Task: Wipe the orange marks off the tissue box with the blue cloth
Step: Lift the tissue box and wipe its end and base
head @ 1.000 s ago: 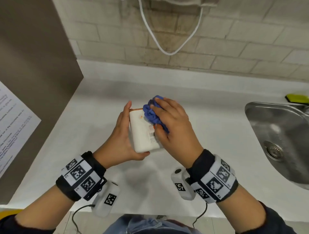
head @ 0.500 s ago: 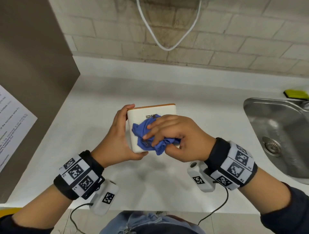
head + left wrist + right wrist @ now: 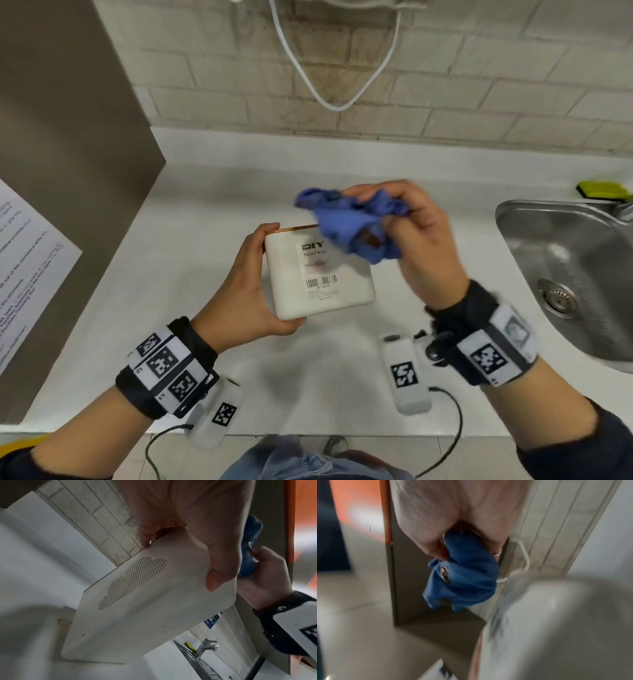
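Your wrists and sleeves, head view.
Each wrist wears a black band (image 3: 178, 373) with white square-code tags; a white cabled camera pod (image 3: 407, 375) hangs below; sleeves (image 3: 582, 442) are dark.

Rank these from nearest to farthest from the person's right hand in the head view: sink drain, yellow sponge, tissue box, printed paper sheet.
From the right hand:
1. Tissue box, just left, held by the left hand.
2. Sink drain and yellow sponge, both to the right: too close to call.
3. Printed paper sheet, far left.

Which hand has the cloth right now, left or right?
The right hand: it grips the bunched blue cloth. The left hand holds only the tissue box.
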